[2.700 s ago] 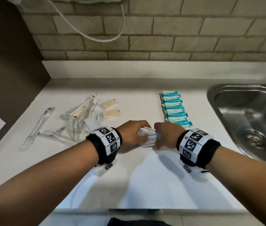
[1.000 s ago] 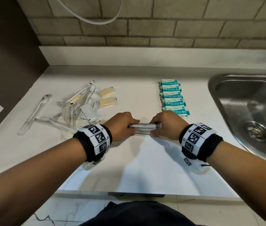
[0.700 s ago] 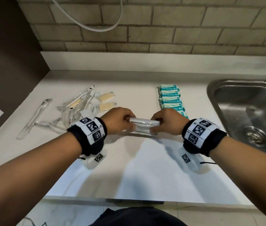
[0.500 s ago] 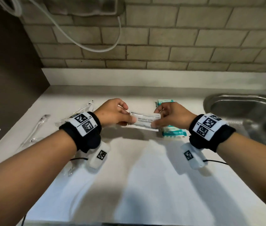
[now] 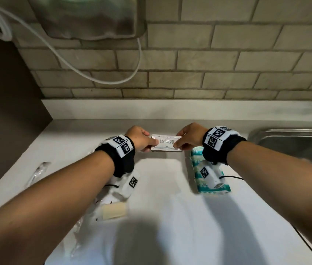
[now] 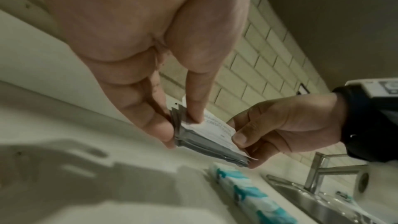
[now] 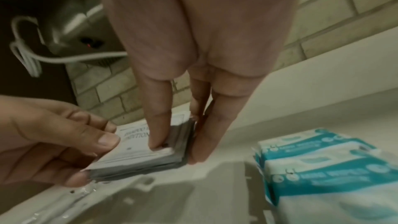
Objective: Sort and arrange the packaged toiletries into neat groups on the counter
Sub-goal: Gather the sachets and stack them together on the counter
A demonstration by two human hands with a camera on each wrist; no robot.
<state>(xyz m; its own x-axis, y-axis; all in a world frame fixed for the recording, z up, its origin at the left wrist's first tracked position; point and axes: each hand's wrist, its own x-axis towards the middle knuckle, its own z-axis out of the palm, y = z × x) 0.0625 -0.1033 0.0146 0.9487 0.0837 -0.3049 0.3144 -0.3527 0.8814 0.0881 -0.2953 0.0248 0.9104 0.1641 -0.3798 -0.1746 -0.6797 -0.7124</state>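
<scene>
Pinching sachet stack (image 5: 166,145) btwn left hand (image 5: 140,138) & right hand (image 5: 188,136).

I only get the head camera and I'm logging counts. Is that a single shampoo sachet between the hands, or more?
Observer: More. The left wrist view shows the stack of sachets edge-on, with several layers, too blurred to count. The left hand pinches one end and the right hand the other.
Operator: The right wrist covers part of the teal packs for me. Are they tidy?
Observer: Yes. The right wrist view shows the teal packs overlapping in one row, apart from the stack.
</scene>
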